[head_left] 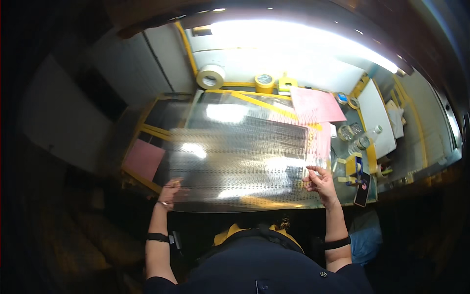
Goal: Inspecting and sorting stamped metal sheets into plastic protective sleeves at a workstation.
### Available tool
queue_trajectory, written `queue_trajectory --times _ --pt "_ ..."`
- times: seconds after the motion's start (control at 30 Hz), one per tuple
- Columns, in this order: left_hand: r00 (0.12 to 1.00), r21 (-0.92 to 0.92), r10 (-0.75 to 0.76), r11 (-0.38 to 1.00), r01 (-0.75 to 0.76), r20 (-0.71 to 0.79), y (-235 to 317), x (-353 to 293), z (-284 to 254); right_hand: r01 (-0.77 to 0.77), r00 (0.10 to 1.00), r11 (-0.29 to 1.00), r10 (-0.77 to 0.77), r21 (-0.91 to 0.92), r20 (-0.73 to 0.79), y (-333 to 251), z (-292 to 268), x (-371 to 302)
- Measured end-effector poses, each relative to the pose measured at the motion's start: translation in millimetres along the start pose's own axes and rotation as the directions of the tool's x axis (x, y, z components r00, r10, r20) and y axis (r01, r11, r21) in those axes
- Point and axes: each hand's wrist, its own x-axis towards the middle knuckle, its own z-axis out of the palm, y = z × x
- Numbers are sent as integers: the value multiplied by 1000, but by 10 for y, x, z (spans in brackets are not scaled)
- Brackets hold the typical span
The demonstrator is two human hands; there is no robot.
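Between my two hands I hold a large glossy see-through film sheet (235,169) printed with rows of fine dark marks. It lies over the glass-topped work table, smeared by motion and shining with lamp reflections. My left hand (171,191) grips the sheet's near left edge, its fingers partly blurred. At the right edge my right hand (320,183) pinches the sheet between thumb and fingers. Whether the sheet touches the table top I cannot tell.
Pink sheets (318,104) lie at the back right, another pink sheet (144,159) at the left. A tape roll (211,77) and a yellow tub (264,84) stand at the back. On the right are glass bottles (361,142), a tape dispenser (353,164) and a phone (362,189). A bright lamp (303,39) hangs above.
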Motion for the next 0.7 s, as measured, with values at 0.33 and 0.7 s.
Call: queue_trajectory --times 0.33,0.7 --pt "979 39 -205 978 205 -11 -214 118 106 -183 978 982 186 -33 91 559 -44 355" --pt "996 8 -26 1000 27 -86 268 -12 376 -63 937 997 47 -36 -346 801 -633 199"
